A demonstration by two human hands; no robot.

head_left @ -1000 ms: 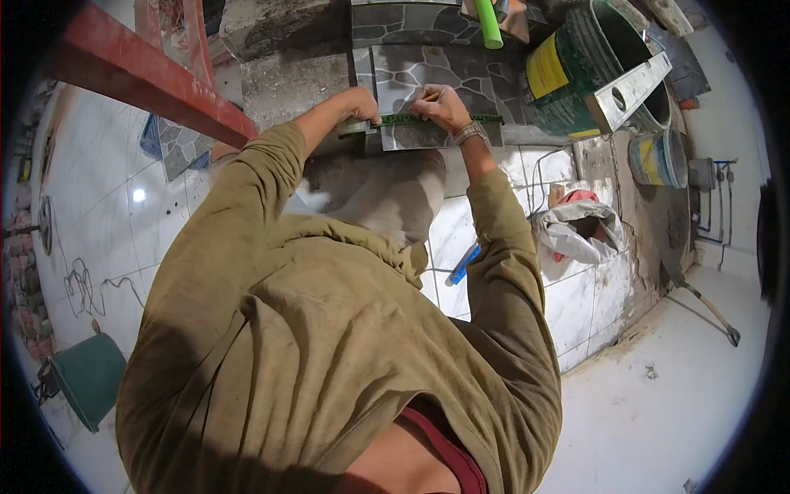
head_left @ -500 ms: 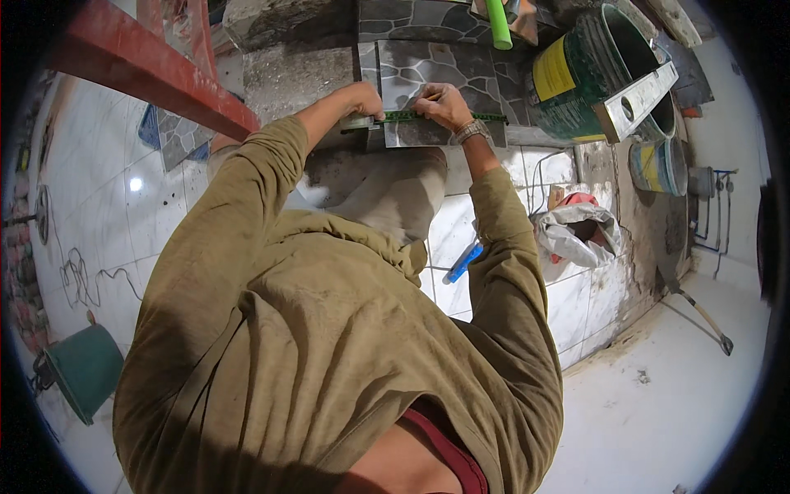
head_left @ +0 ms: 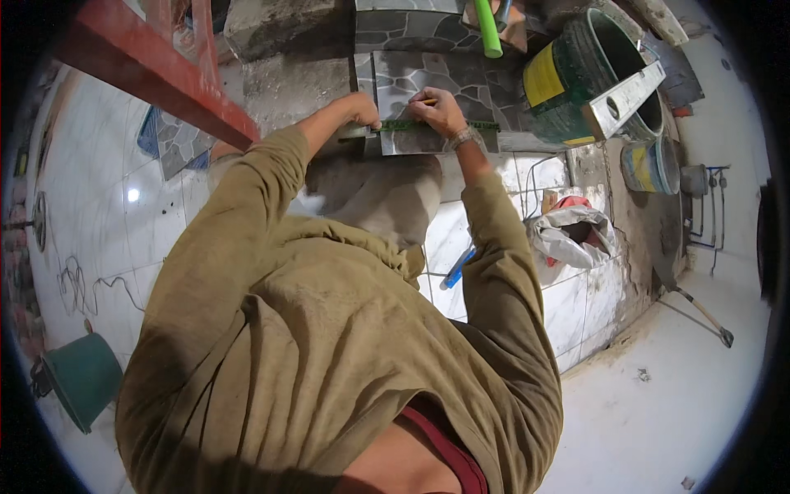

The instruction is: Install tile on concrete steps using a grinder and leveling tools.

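Observation:
My left hand [head_left: 360,110] is closed around the tape measure [head_left: 354,132] at the left edge of a dark grey stone-pattern tile [head_left: 395,81]. Its green blade [head_left: 399,126] stretches rightward over the tile, near the edge closest to me. Just beyond the blade, my right hand [head_left: 444,113] pinches a yellowish pencil [head_left: 427,101] above the tile. The pencil's tip is too small to make out. A watch or bracelet [head_left: 467,137] circles my right wrist.
Right of the tile stands a dark green bucket [head_left: 539,90] with a metal level [head_left: 625,103] across it. A green handle [head_left: 488,33] lies beyond. Red metal legs [head_left: 156,74] rise at left. Near my right arm are a blue tool [head_left: 459,267] and a white sack [head_left: 568,239].
My right hand has drawn slightly away from the tape blade, and the pencil lies flatter. My left hand stays at the tape measure. The whole view has shifted a little.

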